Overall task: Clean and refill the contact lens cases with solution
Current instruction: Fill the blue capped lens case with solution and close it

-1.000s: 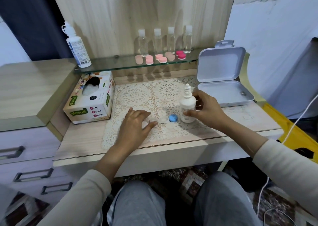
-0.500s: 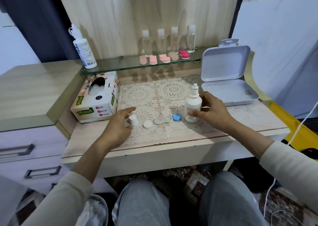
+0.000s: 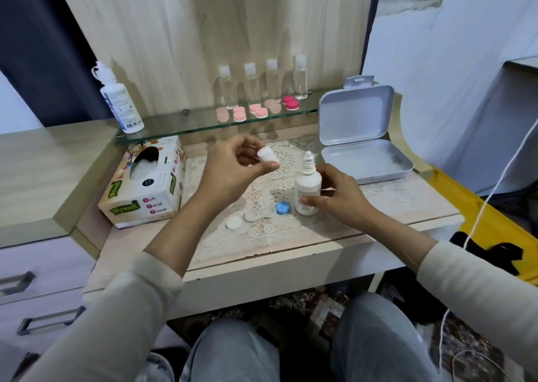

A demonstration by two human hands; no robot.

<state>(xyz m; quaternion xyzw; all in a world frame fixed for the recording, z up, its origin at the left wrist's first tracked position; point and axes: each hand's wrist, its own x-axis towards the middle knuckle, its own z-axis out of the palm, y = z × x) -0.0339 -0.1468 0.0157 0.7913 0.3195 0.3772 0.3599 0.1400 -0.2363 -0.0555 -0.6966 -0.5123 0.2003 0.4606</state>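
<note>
A small white solution bottle (image 3: 307, 191) stands uncapped on the lace mat, its nozzle bare. My right hand (image 3: 337, 197) grips its body from the right. My left hand (image 3: 233, 169) is raised above the mat and pinches the bottle's white cap (image 3: 266, 156) between thumb and fingers. On the mat lies a contact lens case (image 3: 257, 214) with a blue lid (image 3: 283, 208) at one end. A loose white lid (image 3: 234, 223) lies to the case's left.
A tissue box (image 3: 145, 186) sits at the left. An open white tin (image 3: 364, 137) stands at the right. The glass shelf (image 3: 180, 128) carries a big solution bottle (image 3: 120, 102), several clear bottles (image 3: 251, 86) and pink lens cases (image 3: 257, 110). A white cable (image 3: 495, 189) hangs at right.
My left hand picked the white cap up off the mat and lifted it toward the bottle's nozzle. My right hand stayed on the bottle.
</note>
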